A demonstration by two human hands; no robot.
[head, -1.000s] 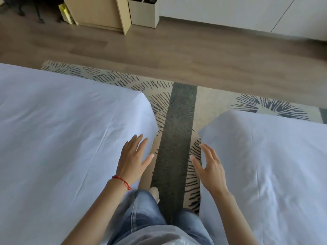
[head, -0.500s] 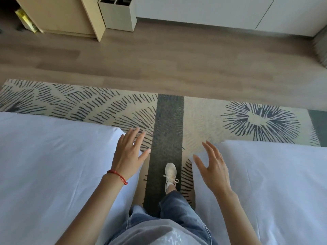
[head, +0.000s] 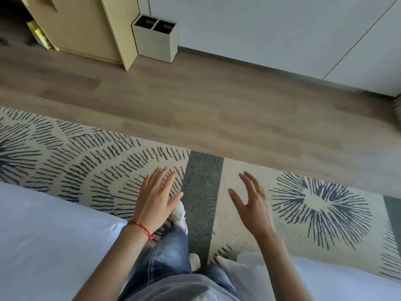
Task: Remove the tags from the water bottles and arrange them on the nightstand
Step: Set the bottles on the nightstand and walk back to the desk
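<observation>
Water bottles, tags and nightstand are not seen in the head view. The left hand (head: 157, 199) is held palm down, fingers straight and spread toward 12 o'clock, its grip wide and empty. The right hand (head: 252, 206) is turned edge-on, fingers loosely extended, nothing held. Both are raised above the patterned rug (head: 91, 161), between two white beds (head: 50, 240).

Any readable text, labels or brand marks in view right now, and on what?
None can be read.
The yellow item beside the wooden cabinet is too blurred to show any print.
The two-slot bin, patterned rug and white bedding carry no lettering.
</observation>
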